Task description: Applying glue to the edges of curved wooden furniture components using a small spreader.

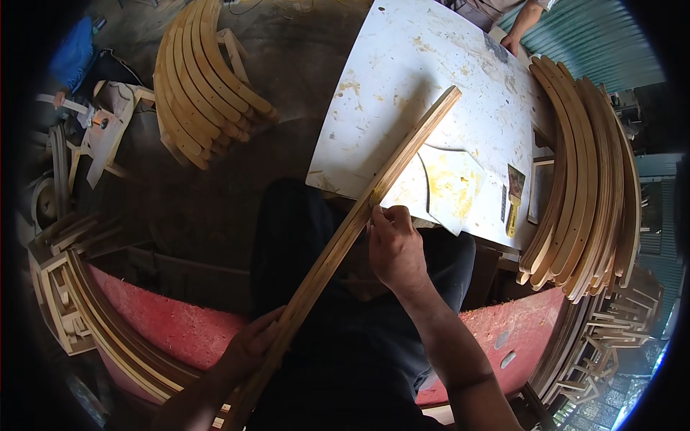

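A long wooden strip (402, 164) with layered grain runs slantwise from my lap up over the white table (366, 86). My left hand (250, 343) is closed around its lower part. My right hand (395, 248) is pinched against the strip's edge, near a dark mark in the wood. Whatever lies between those fingertips, if anything, is hidden. To the right of the strip, a pale sheet (460, 183) smeared with yellow paste lies on the table. Beside it rests a putty knife (514, 201) with a yellow handle.
Curved wooden slats (586, 172) are stacked at the right, with another stack (190, 86) at the far left. A red curved panel (165, 309) lies beside me. One person's hand (511, 43) rests by the table's far edge; another person in blue (72, 54) is far left.
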A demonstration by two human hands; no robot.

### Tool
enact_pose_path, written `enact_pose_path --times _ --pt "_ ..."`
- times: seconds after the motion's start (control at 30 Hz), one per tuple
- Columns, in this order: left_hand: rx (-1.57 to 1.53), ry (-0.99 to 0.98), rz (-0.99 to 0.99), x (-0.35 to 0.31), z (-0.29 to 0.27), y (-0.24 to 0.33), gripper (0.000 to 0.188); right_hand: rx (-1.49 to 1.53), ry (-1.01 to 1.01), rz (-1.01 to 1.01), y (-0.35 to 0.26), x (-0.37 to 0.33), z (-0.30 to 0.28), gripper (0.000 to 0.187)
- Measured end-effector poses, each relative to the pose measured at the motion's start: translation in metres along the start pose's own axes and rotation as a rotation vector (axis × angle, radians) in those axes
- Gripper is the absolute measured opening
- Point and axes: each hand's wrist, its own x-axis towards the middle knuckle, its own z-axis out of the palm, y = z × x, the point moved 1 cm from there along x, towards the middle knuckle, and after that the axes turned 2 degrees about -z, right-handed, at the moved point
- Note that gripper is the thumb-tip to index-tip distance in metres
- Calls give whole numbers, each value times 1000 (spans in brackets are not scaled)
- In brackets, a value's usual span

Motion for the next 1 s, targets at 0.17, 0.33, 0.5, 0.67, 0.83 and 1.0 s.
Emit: enact_pose_path --times 0.17,0.33,0.5,0.67,0.83,1.0 --pt "57 28 9 -1 6 8 61 -18 2 -51 -3 -1 -2 27" --pt "25 0 40 3 1 0 58 -71 -80 -92 -5 -3 -10 26" --pt "18 13 10 -1 0 2 54 454 -74 -22 28 6 -26 26" --pt "-10 -13 24 5 -5 -7 56 474 38 -43 63 37 -17 27" --pt "-27 -56 72 8 -7 -9 57 353 -4 -214 73 37 -5 35" --pt "-23 -33 40 6 -3 0 58 443 12 -238 66 15 -4 35"
